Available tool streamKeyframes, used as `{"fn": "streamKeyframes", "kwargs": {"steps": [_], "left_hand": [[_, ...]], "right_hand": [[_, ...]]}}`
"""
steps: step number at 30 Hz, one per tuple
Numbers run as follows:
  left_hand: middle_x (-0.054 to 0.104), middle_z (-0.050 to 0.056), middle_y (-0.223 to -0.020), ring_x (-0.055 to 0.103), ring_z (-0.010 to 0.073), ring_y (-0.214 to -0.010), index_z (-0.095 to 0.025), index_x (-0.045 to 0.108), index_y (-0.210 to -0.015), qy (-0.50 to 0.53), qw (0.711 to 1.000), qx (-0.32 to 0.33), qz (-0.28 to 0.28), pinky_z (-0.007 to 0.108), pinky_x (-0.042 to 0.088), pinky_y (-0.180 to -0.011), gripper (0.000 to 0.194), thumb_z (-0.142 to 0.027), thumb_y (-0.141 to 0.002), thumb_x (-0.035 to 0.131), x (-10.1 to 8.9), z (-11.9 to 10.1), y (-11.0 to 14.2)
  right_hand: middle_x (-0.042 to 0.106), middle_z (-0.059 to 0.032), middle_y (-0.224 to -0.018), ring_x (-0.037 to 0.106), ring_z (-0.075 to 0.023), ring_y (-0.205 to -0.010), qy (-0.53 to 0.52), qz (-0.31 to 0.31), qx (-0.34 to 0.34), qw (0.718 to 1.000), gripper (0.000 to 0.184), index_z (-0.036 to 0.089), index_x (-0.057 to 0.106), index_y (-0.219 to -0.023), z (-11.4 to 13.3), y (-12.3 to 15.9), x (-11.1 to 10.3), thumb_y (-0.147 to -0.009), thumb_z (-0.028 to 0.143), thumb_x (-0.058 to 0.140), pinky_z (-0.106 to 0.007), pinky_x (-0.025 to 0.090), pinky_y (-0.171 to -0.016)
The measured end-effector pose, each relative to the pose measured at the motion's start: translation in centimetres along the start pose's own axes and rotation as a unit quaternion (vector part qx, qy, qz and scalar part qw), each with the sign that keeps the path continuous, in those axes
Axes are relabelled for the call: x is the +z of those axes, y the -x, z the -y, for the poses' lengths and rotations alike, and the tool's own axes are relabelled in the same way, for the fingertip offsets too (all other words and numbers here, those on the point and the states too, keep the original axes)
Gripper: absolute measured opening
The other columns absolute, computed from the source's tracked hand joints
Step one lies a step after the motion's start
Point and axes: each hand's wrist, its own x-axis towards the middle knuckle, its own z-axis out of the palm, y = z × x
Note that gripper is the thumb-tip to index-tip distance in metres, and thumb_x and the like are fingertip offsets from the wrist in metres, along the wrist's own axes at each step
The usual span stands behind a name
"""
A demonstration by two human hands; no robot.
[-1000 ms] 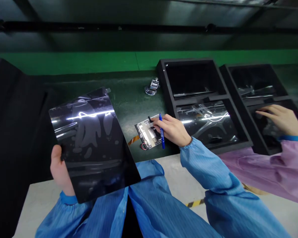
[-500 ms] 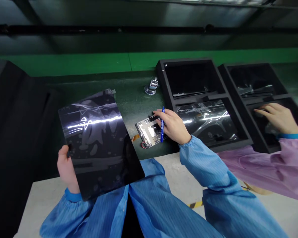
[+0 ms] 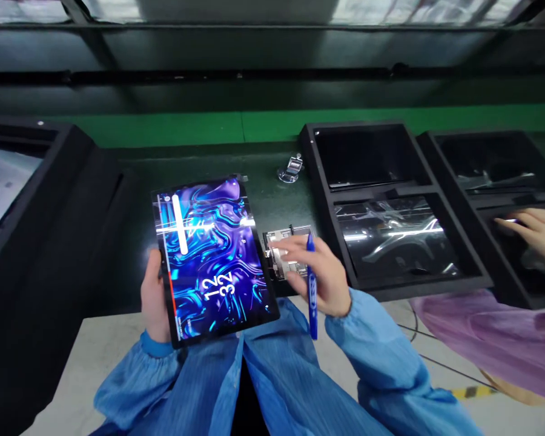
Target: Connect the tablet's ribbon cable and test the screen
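Gripping the lit tablet [image 3: 211,257] by its left edge above the lap, the left hand [image 3: 154,300] showed the screen already working, while the right hand [image 3: 320,275], fingers closed round a blue pen [image 3: 312,297], rested on the small circuit module [image 3: 285,257], apparently unfinished.

Two black foam trays [image 3: 320,181] [image 3: 440,151] sit side by side on the green bench [image 3: 254,157] — glossy panels [image 3: 390,236] inside. A small metal counter [image 3: 290,169] stands nearby; a co-worker's hand [image 3: 536,230] reaches into the far tray.
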Motion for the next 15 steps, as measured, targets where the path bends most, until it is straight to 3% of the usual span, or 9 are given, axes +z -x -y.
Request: {"fn": "streamKeyframes", "kwargs": {"steps": [4, 7, 12, 15], "left_hand": [[0.076, 0.0, -0.069, 0.075, 0.0198, -0.078, -0.016, 0.072, -0.082, 0.112, 0.988, -0.065, -0.083, 0.034, 0.059, -0.093, 0.023, -0.025, -0.094, 0.055, 1.0, 0.0, 0.5], [0.072, 0.0, -0.062, 0.075, 0.0228, -0.082, -0.016, 0.068, -0.072, 0.122, 0.982, -0.091, -0.115, 0.036, 0.059, -0.093, 0.019, -0.023, -0.088, 0.06, 1.2, 0.3, 0.7], [0.077, 0.006, -0.077, 0.075, 0.0307, -0.093, -0.016, 0.068, -0.071, 0.11, 0.977, -0.123, -0.135, 0.043, 0.061, -0.09, 0.012, -0.024, -0.075, 0.059, 1.0, 0.7, 0.6], [0.074, 0.004, -0.067, 0.076, 0.0291, -0.08, -0.017, 0.069, -0.07, 0.112, 0.981, -0.12, -0.103, 0.041, 0.063, -0.084, 0.012, -0.023, -0.069, 0.059, 0.3, 1.0, 0.4]], "right_hand": [[0.074, -0.0044, -0.12, 0.061, -0.0223, -0.114, 0.006, 0.028, -0.043, 0.999, 0.016, 0.023, 0.061, -0.112, 1.8, 0.4, 2.7, -0.099, 0.03, 0.054, -0.041, 0.05, -0.096], [0.075, -0.0043, -0.12, 0.059, -0.0218, -0.115, 0.011, 0.054, -0.076, 0.996, 0.019, 0.02, 0.062, -0.111, 2.6, 0.2, 3.8, -0.102, 0.033, 0.051, -0.042, 0.046, -0.102], [0.075, -0.0044, -0.118, 0.06, -0.0195, -0.119, -0.045, 0.051, -0.126, 0.99, 0.027, 0.02, 0.065, -0.104, 3.5, -0.7, 2.7, -0.105, 0.037, 0.044, -0.038, 0.049, -0.101], [0.078, -0.0047, -0.108, 0.066, -0.0215, -0.111, -0.029, 0.008, -0.105, 0.994, 0.03, 0.022, 0.066, -0.096, 3.2, -0.8, 1.3, -0.105, 0.04, 0.043, -0.039, 0.052, -0.093]]}}
